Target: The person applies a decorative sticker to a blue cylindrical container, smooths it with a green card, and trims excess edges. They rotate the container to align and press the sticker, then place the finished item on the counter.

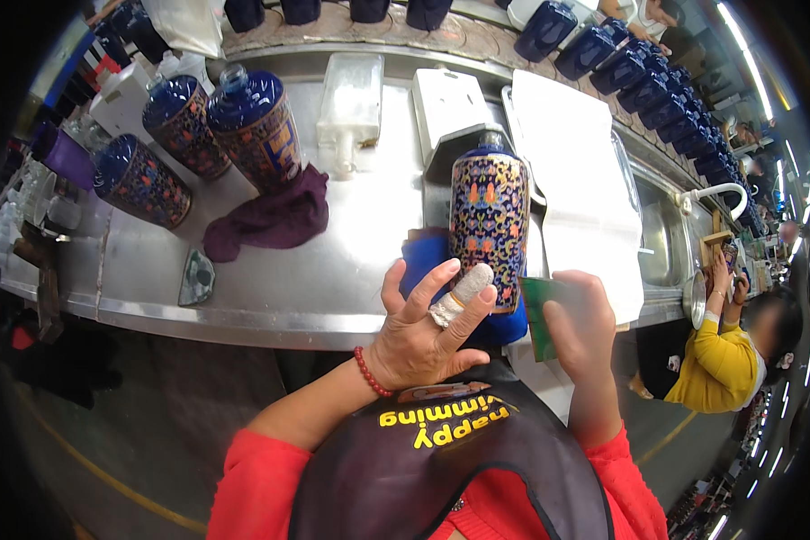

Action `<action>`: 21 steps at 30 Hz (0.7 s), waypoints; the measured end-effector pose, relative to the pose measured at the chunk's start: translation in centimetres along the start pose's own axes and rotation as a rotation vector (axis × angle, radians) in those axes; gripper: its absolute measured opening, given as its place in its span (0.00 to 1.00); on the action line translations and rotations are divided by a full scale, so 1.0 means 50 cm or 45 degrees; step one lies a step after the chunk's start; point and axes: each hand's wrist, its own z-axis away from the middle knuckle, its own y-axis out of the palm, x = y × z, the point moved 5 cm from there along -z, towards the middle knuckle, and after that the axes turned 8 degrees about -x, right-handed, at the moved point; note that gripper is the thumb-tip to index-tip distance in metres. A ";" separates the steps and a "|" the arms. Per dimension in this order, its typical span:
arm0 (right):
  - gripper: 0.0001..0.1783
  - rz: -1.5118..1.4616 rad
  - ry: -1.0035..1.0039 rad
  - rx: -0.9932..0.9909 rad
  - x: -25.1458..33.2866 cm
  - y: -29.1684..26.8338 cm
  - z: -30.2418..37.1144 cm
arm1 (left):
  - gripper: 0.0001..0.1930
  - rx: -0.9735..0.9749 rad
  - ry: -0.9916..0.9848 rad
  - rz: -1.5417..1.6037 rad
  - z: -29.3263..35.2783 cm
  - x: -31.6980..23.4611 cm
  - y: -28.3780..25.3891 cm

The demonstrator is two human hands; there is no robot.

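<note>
A dark blue bottle (490, 211) with a colourful floral wrap lies in front of me, its neck pointing away, on a blue cloth (429, 265) and a dark holder (459, 142). My left hand (436, 315) is open with spread fingers over the bottle's near left end; one finger is wrapped in whitish covering. Whether the fingertips press on the bottle I cannot tell. My right hand (583, 319), slightly blurred, is closed on a green flat scraper (537, 317), whose edge is beside the bottle's lower right side.
Three similar decorated bottles (142, 180) stand at left near a crumpled purple cloth (274, 219). White sheets (576, 193) lie right of the bottle, before a sink (661, 238). Plain blue bottles (643, 83) line the far conveyor. A co-worker in yellow (715, 364) sits at right.
</note>
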 end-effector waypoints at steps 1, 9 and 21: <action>0.17 -0.027 0.022 0.005 -0.010 0.001 -0.003 | 0.35 0.035 0.008 -0.014 -0.012 0.006 0.001; 0.15 -0.169 0.031 -0.052 -0.058 -0.002 -0.030 | 0.41 0.077 -0.007 -0.009 -0.137 0.084 0.010; 0.16 -0.233 0.014 -0.137 -0.096 -0.010 -0.071 | 0.37 0.129 -0.066 -0.012 -0.199 0.105 -0.002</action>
